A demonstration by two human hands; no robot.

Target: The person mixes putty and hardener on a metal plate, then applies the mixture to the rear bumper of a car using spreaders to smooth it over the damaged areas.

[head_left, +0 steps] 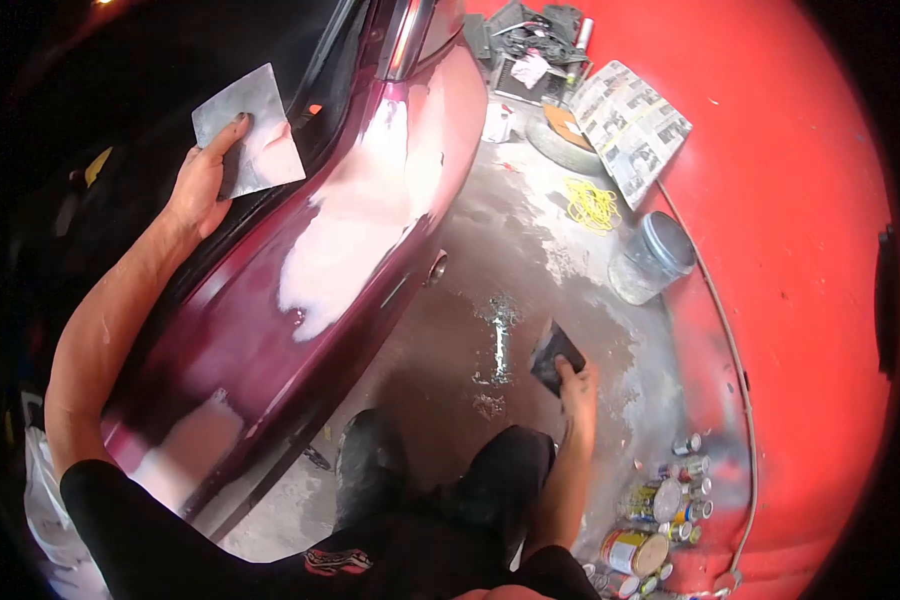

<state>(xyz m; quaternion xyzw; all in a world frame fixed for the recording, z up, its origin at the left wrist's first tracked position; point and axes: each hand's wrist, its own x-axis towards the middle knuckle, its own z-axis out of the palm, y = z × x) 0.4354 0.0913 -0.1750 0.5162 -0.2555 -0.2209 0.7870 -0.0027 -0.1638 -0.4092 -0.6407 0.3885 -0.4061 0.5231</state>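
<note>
Left hand (pixel 205 178): raised beside the car, thumb and fingers clamped on the lower left corner of a square grey board (pixel 242 118). The board is tilted and carries a pale smear of filler (pixel 270 160) on its lower part. It sits just off the car's dark window area.

Right hand (pixel 578 385): low over the floor, well apart from the left hand. Its fingers are closed on the bottom edge of a small dark spreader (pixel 553 355), blade pointing up and away from the person.

Car panel (pixel 260 340): maroon and glossy, lying between the two hands. A large pale patch (pixel 350 235) runs down its middle, and a second pale patch (pixel 195 435) lies near the panel's lower left end.

Writing: a sheet of newspaper (pixel 630 125) lies at the floor's far edge, print too small to read. The labels on a cluster of tins (pixel 660 510) at the floor's near right edge cannot be made out either.

Floor (pixel 530 250): grey concrete, stained and dusty. A grey bucket (pixel 655 258) stands by the right edge, with a yellow cord (pixel 592 205) beyond it. A red wall (pixel 790 250) bounds the right side.
</note>
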